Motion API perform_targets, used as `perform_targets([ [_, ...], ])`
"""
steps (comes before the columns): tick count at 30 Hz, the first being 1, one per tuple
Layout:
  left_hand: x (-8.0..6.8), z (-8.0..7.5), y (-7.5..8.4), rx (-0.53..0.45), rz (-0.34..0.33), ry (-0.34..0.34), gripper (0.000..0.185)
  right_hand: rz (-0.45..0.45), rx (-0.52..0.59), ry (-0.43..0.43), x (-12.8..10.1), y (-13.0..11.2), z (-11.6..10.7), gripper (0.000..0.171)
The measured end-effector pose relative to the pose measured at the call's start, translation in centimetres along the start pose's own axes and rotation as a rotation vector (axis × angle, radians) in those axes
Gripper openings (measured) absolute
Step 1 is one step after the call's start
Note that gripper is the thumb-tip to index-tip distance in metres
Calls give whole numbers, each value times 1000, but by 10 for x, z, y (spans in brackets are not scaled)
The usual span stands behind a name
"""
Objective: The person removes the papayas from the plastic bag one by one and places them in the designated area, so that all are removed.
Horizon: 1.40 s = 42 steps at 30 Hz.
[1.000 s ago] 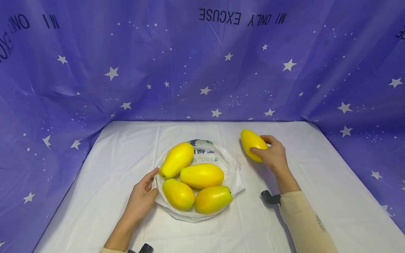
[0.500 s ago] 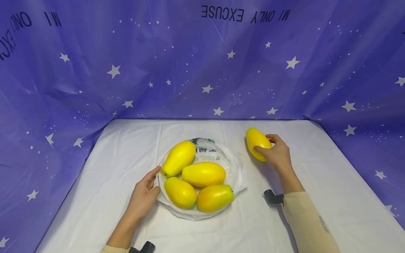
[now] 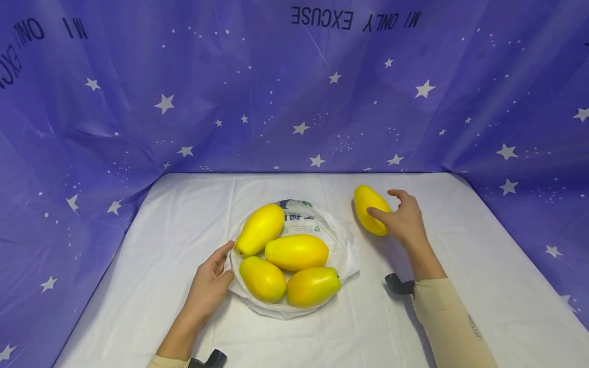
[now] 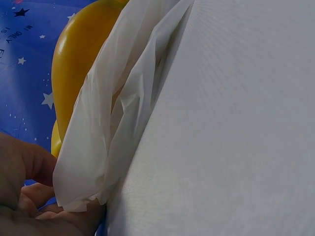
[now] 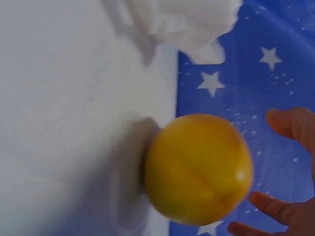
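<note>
Fingers of the right hand (image 3: 405, 217) have come away from the loose yellow fruit (image 3: 365, 203), which they wrapped half a second earlier; the fruit itself has shifted slightly nearer the white plastic bag (image 3: 346, 255). Now that hand is spread: its index finger arches well apart from the fruit, while the thumb overlaps its near side in the head view. From the right wrist, thumb and fingers stand around the fruit with a gap on the upper side; whether the lower fingertip touches it, I cannot tell.

On the near left side of the bag, the left hand (image 3: 209, 281) pinches the rim between thumb and fingers, and the left wrist view shows the film's edge caught there.

Loose fruit and bag do not touch. It lies on the white cloth (image 3: 138, 296) to the right of the bag and a little beyond it, with a strip of cloth between them. More cloth runs from the bag past the right hand to the table's right edge, and a narrower band separates the bag from the far edge, where the starry purple curtain (image 3: 276, 82) rises.

Inside the bag, four yellow fruits (image 3: 296, 253) crowd the left and near parts, one close against the left rim by the fingertips. Printed film shows in the far right part of the bag, beside them.
</note>
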State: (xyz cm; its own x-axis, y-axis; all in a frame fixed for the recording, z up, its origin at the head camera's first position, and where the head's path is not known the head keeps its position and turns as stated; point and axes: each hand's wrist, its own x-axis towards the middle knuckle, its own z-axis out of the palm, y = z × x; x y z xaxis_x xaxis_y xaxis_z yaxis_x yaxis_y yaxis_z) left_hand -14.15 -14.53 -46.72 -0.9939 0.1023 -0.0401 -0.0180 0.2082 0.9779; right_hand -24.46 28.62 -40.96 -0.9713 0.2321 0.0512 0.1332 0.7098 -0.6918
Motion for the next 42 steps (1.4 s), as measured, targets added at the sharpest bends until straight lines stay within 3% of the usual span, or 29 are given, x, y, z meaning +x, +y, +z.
perform_targets([
  [7, 0, -1, -1, 12, -1, 2, 63, -141, 56, 48, -11, -25, -9, 73],
  [14, 1, 0, -1, 14, -4, 4, 63, -305, 204, 33, -26, -49, -5, 62],
  [19, 1, -1, -1, 24, -10, 6, 63, -441, 344, -48, -39, -72, -1, 64],
  [25, 1, -1, -1, 16, -14, 2, 64, -639, 341, -197, -50, -90, 7, 63],
  [29, 1, -1, -1, 14, -13, 3, 63, -731, 368, -345, -45, -85, 24, 62],
  [36, 1, -3, 0, 13, -23, 0, 62, -725, 348, -571, -39, -70, 57, 64],
  [42, 2, -3, 0, 13, -17, 3, 61, -672, 257, -662, -44, -66, 69, 61],
])
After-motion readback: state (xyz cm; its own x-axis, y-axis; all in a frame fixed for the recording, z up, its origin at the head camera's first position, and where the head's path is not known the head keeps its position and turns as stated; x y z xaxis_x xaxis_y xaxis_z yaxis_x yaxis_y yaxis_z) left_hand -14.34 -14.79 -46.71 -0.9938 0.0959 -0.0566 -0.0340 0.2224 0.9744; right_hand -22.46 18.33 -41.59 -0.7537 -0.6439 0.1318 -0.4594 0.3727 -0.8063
